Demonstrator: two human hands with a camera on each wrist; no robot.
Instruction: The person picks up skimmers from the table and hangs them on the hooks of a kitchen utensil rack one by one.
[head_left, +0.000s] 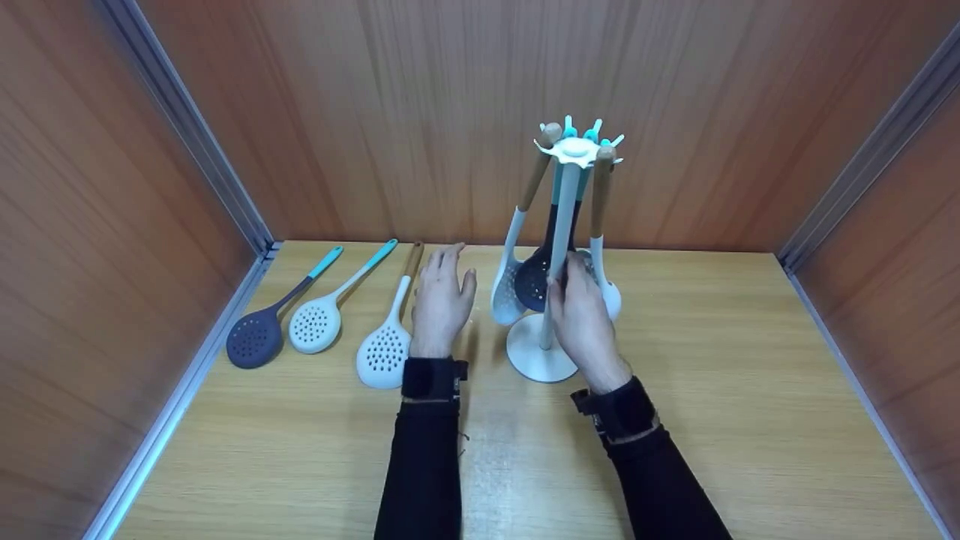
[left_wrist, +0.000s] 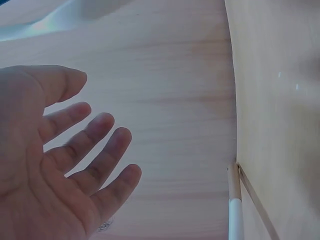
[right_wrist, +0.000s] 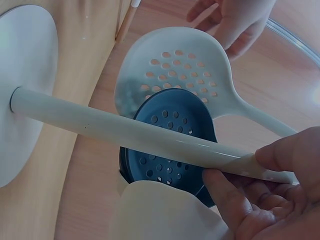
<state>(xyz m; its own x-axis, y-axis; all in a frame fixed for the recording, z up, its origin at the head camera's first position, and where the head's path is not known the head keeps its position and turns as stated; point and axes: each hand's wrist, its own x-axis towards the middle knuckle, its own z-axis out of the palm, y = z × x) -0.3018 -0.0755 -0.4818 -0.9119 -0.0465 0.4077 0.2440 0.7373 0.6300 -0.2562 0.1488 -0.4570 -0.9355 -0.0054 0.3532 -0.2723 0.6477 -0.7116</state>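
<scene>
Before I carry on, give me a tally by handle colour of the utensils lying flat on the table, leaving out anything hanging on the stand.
Turquoise handle: 2 (dark skimmer, round white skimmer)
Brown handle: 1 (white slotted turner)
Total lying on the table: 3

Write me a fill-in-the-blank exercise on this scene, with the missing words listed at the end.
1. The right hand grips the pole of a stand whose base is coloured ____.
2. The left hand holds ____.
3. In the head view, ____ utensils lie on the table.
4. The slotted turner lying nearest the left hand has a handle coloured ____.

Missing words: white; nothing; three; brown.
</scene>
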